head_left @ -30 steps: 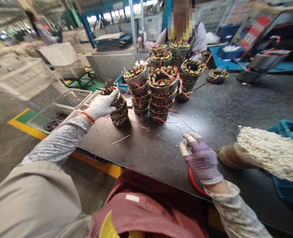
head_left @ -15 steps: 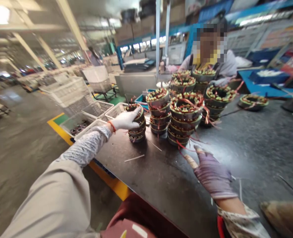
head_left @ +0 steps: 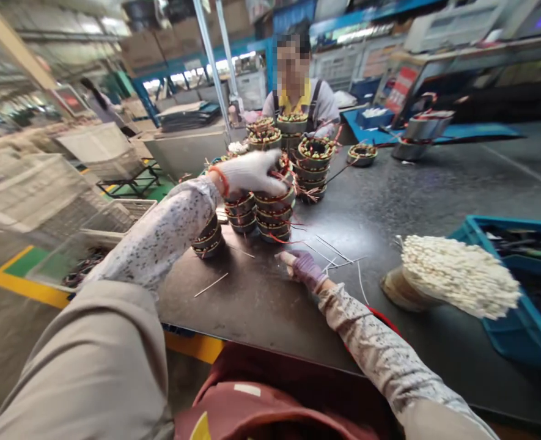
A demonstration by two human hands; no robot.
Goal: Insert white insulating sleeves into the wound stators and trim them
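**Left hand (head_left: 249, 172) shifts to the taller stator stack (head_left: 274, 214)**

In the head view, its grip curls over the stack's top, though whether it is holding cannot be told. The right hand's (head_left: 303, 270) grip looks open, beside thin metal pins (head_left: 329, 252) on the surface (head_left: 215, 311).

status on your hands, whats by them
Left hand on top of wound stator stack. Right hand by loose thin rods. Second stack close beside.

Stator stacks (head_left: 274, 214) on the workbench (head_left: 417, 195), co-worker (head_left: 298, 85) behind them, bundle (head_left: 458, 275) at right, crates (head_left: 114, 226) at left
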